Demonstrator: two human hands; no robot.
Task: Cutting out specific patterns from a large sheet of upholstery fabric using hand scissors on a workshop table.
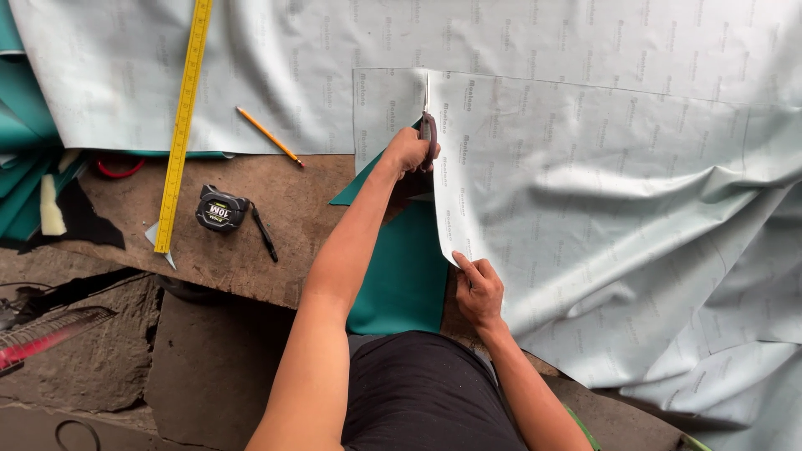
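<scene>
Fingers of the left hand (407, 152) were clenched round the scissors (427, 125), blades pointing away from the body, up along a cut line in the sheet (601, 192). Handles were mostly buried in the fist; only the dark grips and a bit of blade showed. Right hand (479, 291) had its fingers pinched on the cut edge of the sheet, near the body, thumb on top, holding that edge flat.

Sheet was pale grey-white, backing side up, with faint repeated print, and lay wrinkled across the right side of the table (251, 242). Cut ran from the near edge up to the scissors. Where the sheet was parted, its teal face (401, 276) showed, folded under between the two arms. A narrower strip (380, 100) of the same pale material sat just left of the cut.

Left of the arms, on the bare brown table: yellow ruler (182, 125) lying lengthwise away from the body, pencil (269, 135) resting on the pale material, black tape measure (220, 209) just beside the ruler, dark pen (265, 234) touching or nearly touching the tape. More teal material (21, 142) was piled at the far left edge. No containers showed in view.
</scene>
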